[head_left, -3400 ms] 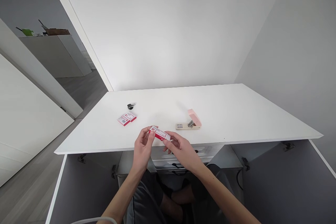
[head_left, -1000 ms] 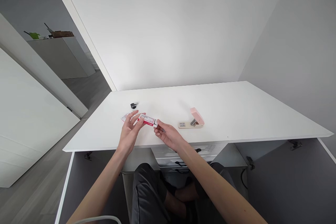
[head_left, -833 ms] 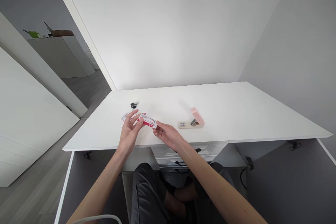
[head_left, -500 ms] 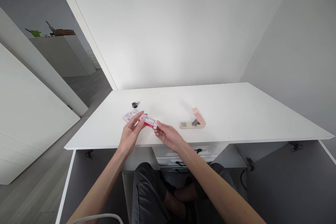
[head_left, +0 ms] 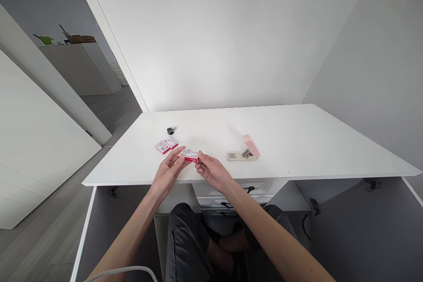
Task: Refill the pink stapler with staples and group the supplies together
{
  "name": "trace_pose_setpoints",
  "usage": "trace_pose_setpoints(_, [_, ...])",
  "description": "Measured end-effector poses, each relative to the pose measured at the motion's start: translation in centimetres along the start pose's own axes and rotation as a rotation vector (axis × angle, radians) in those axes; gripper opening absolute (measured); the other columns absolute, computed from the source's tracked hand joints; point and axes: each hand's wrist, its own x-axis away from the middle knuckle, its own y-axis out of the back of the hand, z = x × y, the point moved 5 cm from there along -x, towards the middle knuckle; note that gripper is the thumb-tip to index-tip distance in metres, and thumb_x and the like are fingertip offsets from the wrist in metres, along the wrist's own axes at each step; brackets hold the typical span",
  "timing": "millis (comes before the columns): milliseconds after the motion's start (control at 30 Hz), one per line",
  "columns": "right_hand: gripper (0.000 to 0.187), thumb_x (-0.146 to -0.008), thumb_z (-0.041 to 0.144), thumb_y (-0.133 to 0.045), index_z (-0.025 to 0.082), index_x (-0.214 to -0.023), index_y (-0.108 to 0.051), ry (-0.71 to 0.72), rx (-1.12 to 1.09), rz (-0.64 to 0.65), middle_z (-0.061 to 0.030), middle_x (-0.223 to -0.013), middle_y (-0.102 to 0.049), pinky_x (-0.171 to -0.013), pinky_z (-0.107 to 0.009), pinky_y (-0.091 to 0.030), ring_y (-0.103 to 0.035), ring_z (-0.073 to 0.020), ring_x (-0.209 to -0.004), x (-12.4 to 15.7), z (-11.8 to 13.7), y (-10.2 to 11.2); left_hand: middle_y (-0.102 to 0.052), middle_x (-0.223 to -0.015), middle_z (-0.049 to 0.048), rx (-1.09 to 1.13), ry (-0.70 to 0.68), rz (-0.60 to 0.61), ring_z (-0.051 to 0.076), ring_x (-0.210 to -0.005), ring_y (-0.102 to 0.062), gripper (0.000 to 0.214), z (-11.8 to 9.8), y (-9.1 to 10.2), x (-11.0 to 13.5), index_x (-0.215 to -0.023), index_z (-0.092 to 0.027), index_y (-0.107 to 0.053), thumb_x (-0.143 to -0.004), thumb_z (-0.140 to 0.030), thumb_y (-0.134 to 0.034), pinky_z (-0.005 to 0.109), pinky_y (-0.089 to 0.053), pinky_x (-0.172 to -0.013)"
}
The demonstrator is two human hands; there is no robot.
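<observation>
Here, left hand (head_left: 167,172) and right hand (head_left: 213,172) pinching red-white box (head_left: 189,156) by opposite ends, forearms (head_left: 137,224) angled inward.

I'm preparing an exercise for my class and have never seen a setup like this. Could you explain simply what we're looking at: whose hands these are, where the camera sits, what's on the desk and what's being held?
There is no machine here: a person works with two bare hands. The camera is worn on that person's head and looks forward and down, so the forearms reach in from the bottom of the picture.

The left hand and right hand together hold a small red-and-white box, the right one at its right end.

On the white desk lie two similar boxes, with a small black item behind them, too small to name surely. To the right stands a cream-and-pink stapler with its pink top raised.
</observation>
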Motion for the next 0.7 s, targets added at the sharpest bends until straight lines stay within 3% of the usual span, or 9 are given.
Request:
trace_pose_setpoints(167, [0.043, -0.075, 0.05, -0.09, 0.013, -0.082, -0.069, 0.058, 0.015, 0.005, 0.0005, -0.07, -0.067, -0.057, -0.018, -0.047, -0.057, -0.0074, -0.062, 0.0, -0.1, 0.0, -0.074, -0.128, 0.013, -0.006, 0.042, 0.043, 0.028, -0.125, -0.068, 0.059, 0.7, -0.6, 0.4, -0.137, -0.019, -0.065, -0.089, -0.052, -0.076, 0.053, -0.041, -0.124])
trace_pose_setpoints(333, [0.043, -0.083, 0.056, -0.082, 0.015, -0.086, -0.068, 0.073, 0.045, -0.029, -0.002, -0.071, -0.068, -0.054, -0.021, -0.047, -0.058, -0.0104, -0.06, 0.7, 0.0, 0.4, -0.066, -0.142, 0.0142, -0.104, 0.025, 0.004, 0.03, -0.126, -0.067, 0.061, 0.6, -0.1, 0.2, -0.136, -0.021, -0.066, -0.088, -0.057, -0.075, 0.053, -0.045, -0.119])
trace_pose_setpoints(467, [0.033, -0.094, 0.046, -0.074, 0.016, -0.085, -0.068, -0.018, -0.018, -0.17, -0.0056, -0.074, -0.069, -0.055, -0.024, -0.05, -0.061, -0.0138, -0.063, 1.9, 0.6, 2.5, -0.068, -0.139, 0.0134, -0.343, -0.094, -0.181, 0.031, -0.131, -0.063, 0.061, -0.5, 3.2, -0.5, -0.13, -0.022, -0.068, -0.083, -0.061, -0.077, 0.051, -0.046, -0.116])
trace_pose_setpoints(600, [0.02, -0.1, 0.028, -0.063, 0.017, -0.085, -0.067, -0.033, -0.178, -0.316, -0.0065, -0.079, -0.067, -0.058, -0.024, -0.053, -0.063, -0.0142, -0.067, 3.0, 1.7, 4.9, -0.072, -0.13, 0.0139, -0.632, -0.081, -0.387, 0.033, -0.122, -0.065, 0.064, -1.1, 7.2, -0.7, -0.124, -0.021, -0.068, -0.079, -0.065, -0.077, 0.051, -0.047, -0.11])
trace_pose_setpoints(700, [0.013, -0.099, 0.022, -0.061, 0.018, -0.088, -0.066, -0.029, -0.218, -0.36, -0.0051, -0.08, -0.065, -0.06, -0.026, -0.057, -0.063, -0.0139, -0.066, 3.3, 2.4, 5.7, -0.071, -0.133, 0.013, -0.777, -0.063, -0.406, 0.032, -0.118, -0.066, 0.064, -1.1, 8.9, -0.9, -0.122, -0.023, -0.068, -0.078, -0.068, -0.075, 0.048, -0.05, -0.105])
